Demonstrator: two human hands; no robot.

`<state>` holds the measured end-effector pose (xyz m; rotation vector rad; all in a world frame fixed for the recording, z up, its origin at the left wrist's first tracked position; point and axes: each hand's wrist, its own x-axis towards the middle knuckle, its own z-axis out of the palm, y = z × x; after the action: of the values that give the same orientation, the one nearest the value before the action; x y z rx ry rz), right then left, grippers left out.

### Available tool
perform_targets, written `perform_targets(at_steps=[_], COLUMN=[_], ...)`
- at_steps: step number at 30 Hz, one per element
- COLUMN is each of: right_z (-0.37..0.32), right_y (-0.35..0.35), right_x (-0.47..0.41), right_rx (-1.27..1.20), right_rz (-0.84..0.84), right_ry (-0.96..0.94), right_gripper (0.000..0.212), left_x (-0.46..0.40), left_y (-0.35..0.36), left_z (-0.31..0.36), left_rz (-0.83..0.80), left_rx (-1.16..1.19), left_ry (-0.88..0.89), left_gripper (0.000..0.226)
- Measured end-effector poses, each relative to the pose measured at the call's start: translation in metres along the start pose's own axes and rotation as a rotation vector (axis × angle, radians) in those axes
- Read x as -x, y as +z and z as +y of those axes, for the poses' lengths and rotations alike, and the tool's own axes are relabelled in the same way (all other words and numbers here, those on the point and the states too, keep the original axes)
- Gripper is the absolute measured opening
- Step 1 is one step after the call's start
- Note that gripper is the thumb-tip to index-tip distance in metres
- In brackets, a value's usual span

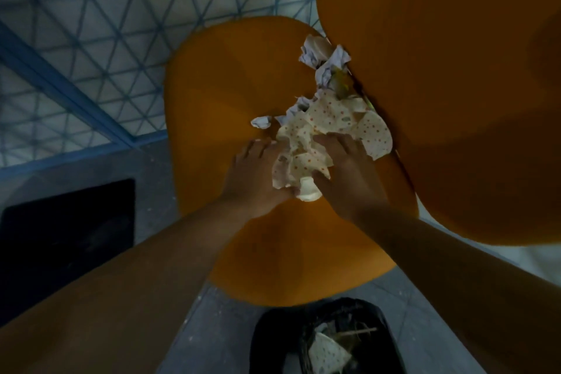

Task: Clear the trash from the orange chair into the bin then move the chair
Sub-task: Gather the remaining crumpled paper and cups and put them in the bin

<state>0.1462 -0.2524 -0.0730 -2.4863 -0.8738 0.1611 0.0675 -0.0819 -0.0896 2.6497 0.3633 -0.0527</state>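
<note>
The orange chair (pixel 230 94) fills the middle of the view, its backrest rising at the right. A heap of trash lies on the seat against the backrest. My left hand (pixel 255 173) and my right hand (pixel 349 173) press in from both sides on a wad of cream, red-dotted paper wrappers (pixel 306 158). More dotted wrapper (pixel 373 133) spreads out past my right fingers. Crumpled white tissues (pixel 321 55) sit farther up the seat, and one small wad (pixel 261 122) lies apart to the left. The black bin (pixel 328 340) stands on the floor below the seat's front edge.
The bin holds a dotted wrapper and some sticks. A dark mat (pixel 69 240) lies on the floor at the left. Tiled floor with a blue triangle pattern (pixel 91 24) stretches beyond the chair, and a pale surface (pixel 534 264) shows at the right under the backrest.
</note>
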Motion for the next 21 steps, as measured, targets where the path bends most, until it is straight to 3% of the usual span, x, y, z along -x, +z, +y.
perform_targets(at_steps=[3, 8, 17, 21], right_z=[0.005, 0.005, -0.012, -0.015], right_y=[0.003, -0.006, -0.041, -0.059], right_x=[-0.010, -0.013, 0.011, 0.051], right_rx=[0.002, -0.108, -0.216, -0.241], right_rz=[-0.027, 0.076, 0.249, 0.328], right_ry=[0.073, 0.049, -0.022, -0.091], right_gripper=[0.047, 0.032, 0.027, 0.029], left_x=[-0.006, -0.008, 0.017, 0.049], left_y=[0.005, 0.000, -0.024, -0.025], left_z=[-0.009, -0.011, 0.020, 0.050], left_rz=[-0.013, 0.123, 0.321, 0.325], left_rx=[0.026, 0.118, 0.022, 0.038], left_ry=[0.029, 0.049, 0.062, 0.044], left_gripper=[0.072, 0.075, 0.081, 0.080])
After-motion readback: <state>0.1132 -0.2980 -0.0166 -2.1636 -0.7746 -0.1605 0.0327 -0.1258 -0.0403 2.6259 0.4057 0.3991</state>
